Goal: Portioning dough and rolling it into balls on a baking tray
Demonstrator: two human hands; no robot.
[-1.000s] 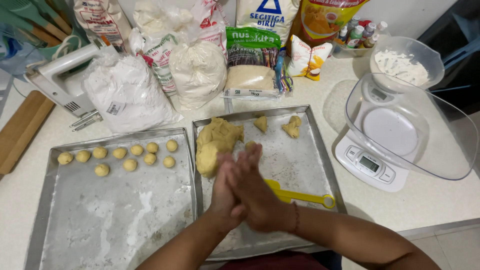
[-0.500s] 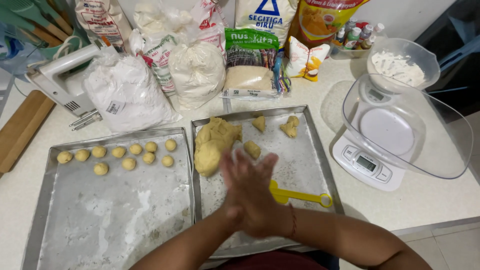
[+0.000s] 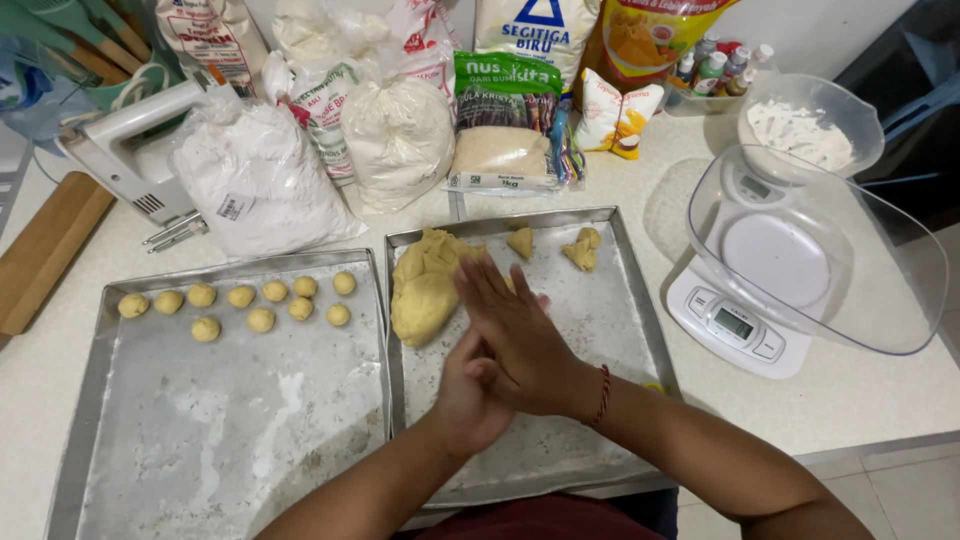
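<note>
Matt, flour-dusted metal trays [image 3: 230,440], soft matt dough [image 3: 425,290], a glossy clear plastic scale bowl [image 3: 860,300].

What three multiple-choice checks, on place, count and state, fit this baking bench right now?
1. The large dough lump lies on: A a wooden board; B the right tray; C the scale.
2. Dough balls on the left tray: A six; B eleven; C sixteen.
3. The hands are: A apart; B pressed palm to palm; C gripping a spoon.
Answers: 1 B, it fills that tray's far left corner. 2 B, seven in a row, four below. 3 B, the right hand lies across the left hand.
</note>
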